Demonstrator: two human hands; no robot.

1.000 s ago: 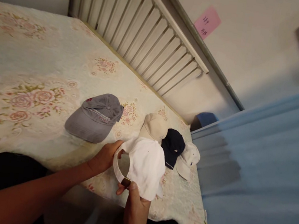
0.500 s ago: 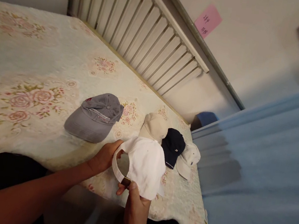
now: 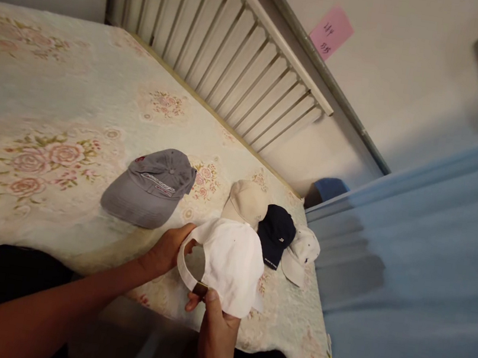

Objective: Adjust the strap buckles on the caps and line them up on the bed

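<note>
A white baseball cap [image 3: 232, 268] is held between my two hands above the near edge of the bed, its back opening and strap facing me. My left hand [image 3: 169, 247] grips the cap's left rim; part of its fingers is hidden behind the cap. My right hand [image 3: 218, 331] pinches the strap by its metal buckle [image 3: 200, 288], with the thumb on the near side. A grey cap [image 3: 150, 187] with lettering lies on the bed to the left. Beyond the held cap rest a beige cap [image 3: 247, 201], a black cap [image 3: 275, 235] and a white cap with a small dark logo [image 3: 301, 254].
A floral sheet [image 3: 54, 91] covers the bed. White metal rails [image 3: 222, 51] run along its far side by the wall. A blue curtain [image 3: 414, 271] hangs at the right. A pink note [image 3: 331, 32] is stuck on the wall.
Almost nothing differs. The view has shifted very slightly, and both hands keep the same hold on the white cap.
</note>
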